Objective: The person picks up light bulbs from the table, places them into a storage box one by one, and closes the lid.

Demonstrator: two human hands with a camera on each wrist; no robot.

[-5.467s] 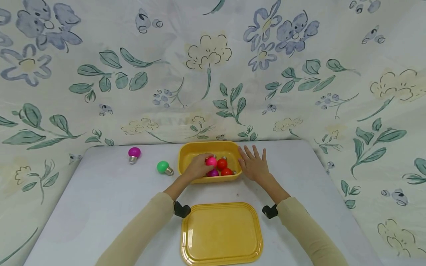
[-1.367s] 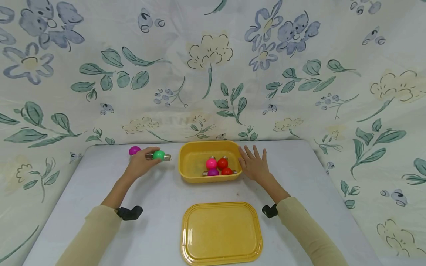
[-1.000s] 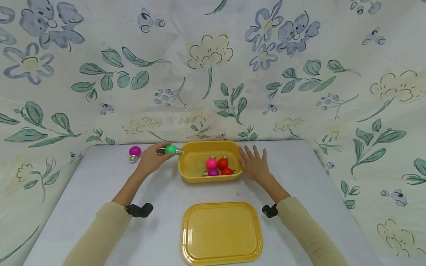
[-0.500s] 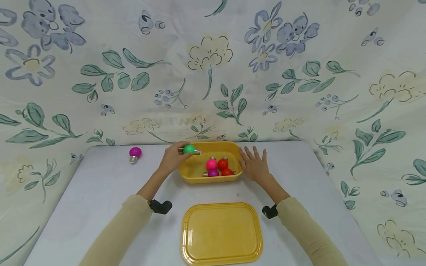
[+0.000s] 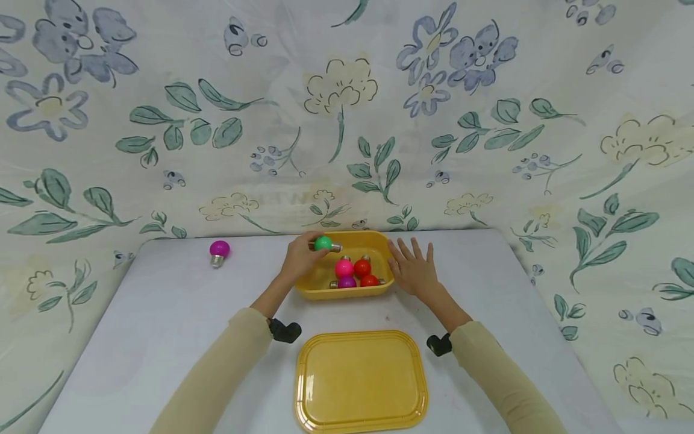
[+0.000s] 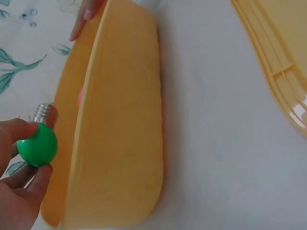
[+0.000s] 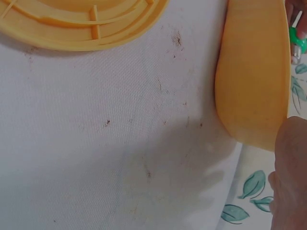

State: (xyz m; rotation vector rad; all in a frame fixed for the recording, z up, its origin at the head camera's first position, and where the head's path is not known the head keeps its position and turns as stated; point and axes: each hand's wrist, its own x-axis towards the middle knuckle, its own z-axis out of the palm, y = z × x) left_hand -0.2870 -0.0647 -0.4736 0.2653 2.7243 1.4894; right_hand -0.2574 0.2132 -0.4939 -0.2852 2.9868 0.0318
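My left hand (image 5: pixel 301 258) pinches a green light bulb (image 5: pixel 323 243) by its round part, above the left side of a yellow plastic box (image 5: pixel 305 286). In the left wrist view the bulb's (image 6: pixel 38 146) metal screw base points away from the fingers, beside the box wall (image 6: pixel 115 120). Inside the box, toward its right, lie a pink bulb (image 5: pixel 344 268), a purple bulb (image 5: pixel 347 282) and two red bulbs (image 5: pixel 362 267). My right hand (image 5: pixel 414 268) rests with spread, straight fingers against the box's right end.
A magenta bulb (image 5: pixel 219 248) lies on the white table (image 5: pixel 179 313) at the far left. The yellow lid (image 5: pixel 362 380) lies flat in front of the box. Behind the table hangs a floral cloth (image 5: pixel 347 120).
My left hand took hold of the green bulb from the table left of the box and carried it rightward over the box. The right hand has stayed at the box's right end.
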